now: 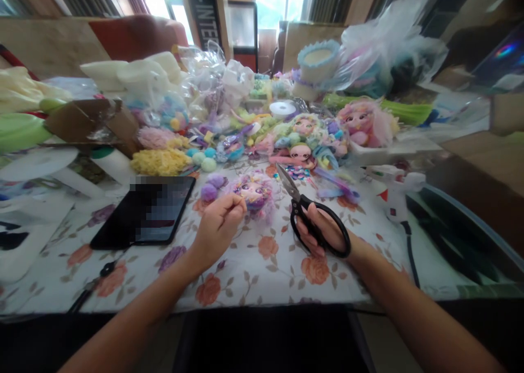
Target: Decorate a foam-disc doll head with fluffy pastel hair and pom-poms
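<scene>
Right hand: so, the right hand is clenched through the black loops of the scissors, blades shut and pointing toward the far edge of the desk.
Left hand: the left hand pinches something thin at its fingertips, too small to tell what, touching the doll head.
Doll head: it lies near the middle of the desk, between both hands, purple fluffy hair around a painted face.
Handling: likely light and soft in the hair, firmer at the face; best held by the head itself, not the loose strands.
Scissors: stiff, sharp at the tip; safest by the loops.
Beyond: a dark tablet toward the left edge, more doll heads behind.
Writing: a dark sign beyond the far edge reads partly "R-INTE".
</scene>
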Demonstrator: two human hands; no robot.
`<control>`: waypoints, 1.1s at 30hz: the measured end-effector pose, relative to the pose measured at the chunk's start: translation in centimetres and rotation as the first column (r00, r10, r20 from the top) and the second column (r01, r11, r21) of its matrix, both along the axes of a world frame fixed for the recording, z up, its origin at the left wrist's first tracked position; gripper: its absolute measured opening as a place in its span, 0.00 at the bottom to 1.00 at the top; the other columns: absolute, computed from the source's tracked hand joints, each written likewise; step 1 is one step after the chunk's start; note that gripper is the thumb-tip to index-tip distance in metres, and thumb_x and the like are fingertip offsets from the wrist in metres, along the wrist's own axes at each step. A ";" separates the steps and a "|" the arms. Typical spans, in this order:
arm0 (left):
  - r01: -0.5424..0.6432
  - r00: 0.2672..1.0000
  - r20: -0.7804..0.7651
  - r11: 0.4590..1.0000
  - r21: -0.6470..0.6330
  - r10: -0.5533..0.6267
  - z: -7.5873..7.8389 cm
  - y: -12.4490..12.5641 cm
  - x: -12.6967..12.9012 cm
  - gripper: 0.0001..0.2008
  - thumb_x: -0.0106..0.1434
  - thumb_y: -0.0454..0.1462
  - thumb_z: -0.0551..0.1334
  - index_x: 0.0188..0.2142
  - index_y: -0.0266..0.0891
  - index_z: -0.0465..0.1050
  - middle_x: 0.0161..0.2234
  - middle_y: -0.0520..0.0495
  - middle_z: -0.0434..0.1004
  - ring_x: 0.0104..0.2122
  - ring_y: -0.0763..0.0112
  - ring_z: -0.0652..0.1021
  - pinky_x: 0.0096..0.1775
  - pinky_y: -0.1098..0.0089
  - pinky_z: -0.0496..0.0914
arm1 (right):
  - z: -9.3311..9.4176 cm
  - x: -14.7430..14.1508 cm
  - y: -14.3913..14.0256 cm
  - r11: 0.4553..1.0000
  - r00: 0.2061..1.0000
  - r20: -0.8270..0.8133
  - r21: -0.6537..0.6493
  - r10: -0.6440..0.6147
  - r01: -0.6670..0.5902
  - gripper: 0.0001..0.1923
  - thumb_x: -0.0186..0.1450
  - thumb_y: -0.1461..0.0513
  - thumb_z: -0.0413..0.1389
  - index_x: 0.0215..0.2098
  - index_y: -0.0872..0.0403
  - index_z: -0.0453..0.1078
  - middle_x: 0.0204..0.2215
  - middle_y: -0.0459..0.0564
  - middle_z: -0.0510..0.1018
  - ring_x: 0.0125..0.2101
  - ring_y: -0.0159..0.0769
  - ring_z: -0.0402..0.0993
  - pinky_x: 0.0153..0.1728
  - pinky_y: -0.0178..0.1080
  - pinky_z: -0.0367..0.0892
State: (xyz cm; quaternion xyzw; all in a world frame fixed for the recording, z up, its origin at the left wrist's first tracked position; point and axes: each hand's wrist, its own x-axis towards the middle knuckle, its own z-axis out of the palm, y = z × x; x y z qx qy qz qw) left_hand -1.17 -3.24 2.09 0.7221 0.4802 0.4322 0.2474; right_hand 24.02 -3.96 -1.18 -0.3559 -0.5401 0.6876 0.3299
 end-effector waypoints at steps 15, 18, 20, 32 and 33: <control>-0.133 0.984 0.116 0.991 -0.031 0.135 -0.7 -0.1 -2.0 0.19 0.69 0.34 0.53 0.20 0.40 0.61 0.18 0.55 0.63 0.20 0.75 0.65 0.26 0.70 0.60 | 4.2 3.8 -2.8 0.988 0.751 0.655 0.152 -0.083 -0.023 0.22 0.63 0.46 0.57 0.24 0.52 0.60 0.15 0.40 0.61 0.15 0.27 0.55 0.15 0.32 0.49; 0.107 0.986 -0.152 0.952 0.286 -0.066 -1.6 -1.1 -0.6 0.10 0.66 0.33 0.61 0.27 0.39 0.72 0.26 0.52 0.76 0.29 0.72 0.73 0.34 0.70 0.66 | 5.5 4.0 -3.4 0.987 0.683 0.730 0.127 -0.029 -0.094 0.19 0.63 0.49 0.58 0.25 0.53 0.62 0.20 0.42 0.64 0.21 0.30 0.59 0.22 0.34 0.56; 0.288 0.932 -0.329 0.863 0.415 -0.153 -2.4 -2.1 0.8 0.06 0.67 0.31 0.60 0.36 0.37 0.75 0.31 0.49 0.78 0.32 0.69 0.74 0.35 0.68 0.67 | 6.2 3.9 -3.6 0.985 0.653 0.757 0.110 0.003 -0.131 0.18 0.63 0.49 0.57 0.26 0.53 0.64 0.24 0.44 0.67 0.25 0.32 0.61 0.26 0.35 0.59; 0.216 0.712 -0.688 0.889 0.404 0.139 -3.6 -2.4 4.2 0.07 0.66 0.32 0.59 0.42 0.40 0.75 0.38 0.42 0.76 0.34 0.60 0.76 0.28 0.67 0.67 | 5.9 5.0 -4.5 0.975 0.710 0.670 -0.190 0.215 -0.116 0.33 0.64 0.33 0.43 0.28 0.53 0.59 0.18 0.40 0.62 0.14 0.23 0.56 0.15 0.29 0.54; 0.197 0.698 -0.700 0.900 0.390 0.150 -3.6 -2.3 4.4 0.07 0.66 0.33 0.59 0.40 0.40 0.75 0.38 0.41 0.76 0.34 0.59 0.76 0.27 0.66 0.67 | 6.0 4.7 -4.5 0.976 0.702 0.681 -0.194 0.209 -0.102 0.35 0.63 0.31 0.42 0.29 0.53 0.60 0.18 0.40 0.63 0.14 0.22 0.56 0.15 0.29 0.55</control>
